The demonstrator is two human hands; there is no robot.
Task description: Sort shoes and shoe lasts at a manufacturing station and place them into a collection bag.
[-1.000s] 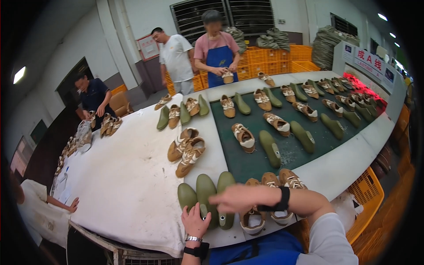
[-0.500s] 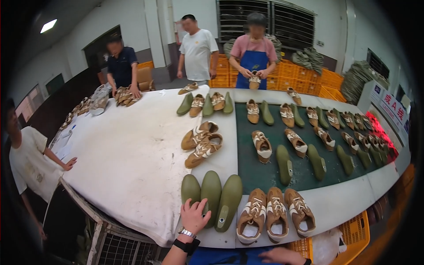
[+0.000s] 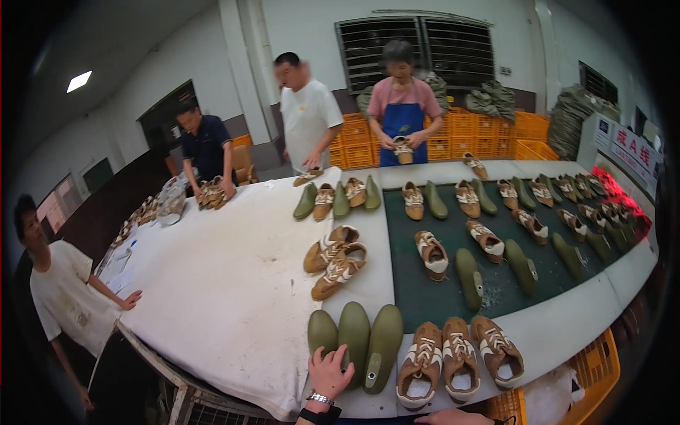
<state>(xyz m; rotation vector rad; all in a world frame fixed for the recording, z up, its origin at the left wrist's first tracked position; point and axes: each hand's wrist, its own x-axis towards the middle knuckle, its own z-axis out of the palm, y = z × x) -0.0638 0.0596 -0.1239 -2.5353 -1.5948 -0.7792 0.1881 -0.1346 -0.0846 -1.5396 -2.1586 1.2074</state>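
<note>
My left hand (image 3: 331,372), with a metal watch and a black band at the wrist, rests its spread fingers on the near ends of green shoe lasts. The left last (image 3: 322,333) and the middle last (image 3: 354,329) are under or beside these fingers. A third last (image 3: 383,347) lies just to the right. Only part of my right hand (image 3: 453,416) shows at the lower edge, below three brown-and-white sneakers (image 3: 459,358) lined up on the white table edge; its fingers are mostly cut off.
A white cloth (image 3: 205,283) covers the left table. Farther off lies a pair of sneakers (image 3: 336,262). A green belt (image 3: 418,297) carries rows of sneakers and lasts. An orange crate (image 3: 598,368) stands lower right. Several people are around the table; one in a blue apron (image 3: 404,124) holds a sneaker.
The view has tilted up, so the table sits lower. My right hand has slipped mostly out of view; my left stays on the lasts. The person in white at the back now reaches toward a sneaker.
</note>
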